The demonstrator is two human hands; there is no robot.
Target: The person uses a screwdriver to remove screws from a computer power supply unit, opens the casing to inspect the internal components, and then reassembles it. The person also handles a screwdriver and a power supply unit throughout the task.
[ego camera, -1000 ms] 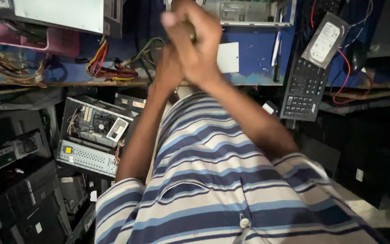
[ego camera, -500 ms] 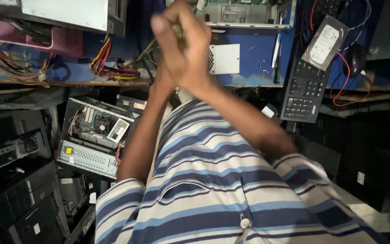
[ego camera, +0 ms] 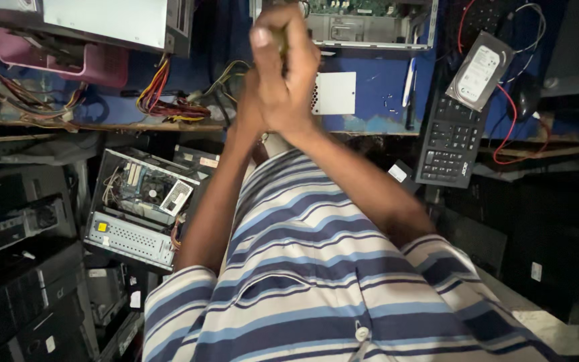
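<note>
Both hands are raised and pressed together in front of the chest, high in the view. The right hand (ego camera: pixel 289 74) is curled shut around a thin, dull yellowish object (ego camera: pixel 281 41), of which only a sliver shows between the fingers near the top of the fist; what it is cannot be told. The left hand (ego camera: pixel 249 107) lies against the right from the left side, mostly hidden behind it; whether it grips the object or only rests on the other hand cannot be told. Both forearms run down to a striped shirt (ego camera: pixel 316 281) in blue, navy and white, which fills the lower middle of the view. Directly behind the hands is a blue bench (ego camera: pixel 376 87) bearing a white perforated plate (ego camera: pixel 334 92) just right of the fist. Above that sits an open metal case (ego camera: pixel 370 23) with a green board inside. To the right, a hard drive (ego camera: pixel 478 70) leans beside a black keyboard (ego camera: pixel 452 141), with red wires (ego camera: pixel 514 134) looping near them. To the left, a bundle of coloured cables (ego camera: pixel 159 94) lies on the bench, a pink tray (ego camera: pixel 68 60) beyond it. Lower left, an open computer case (ego camera: pixel 142 204) shows its board and fan. Dark cases (ego camera: pixel 15 221) stand stacked at the far left.
</note>
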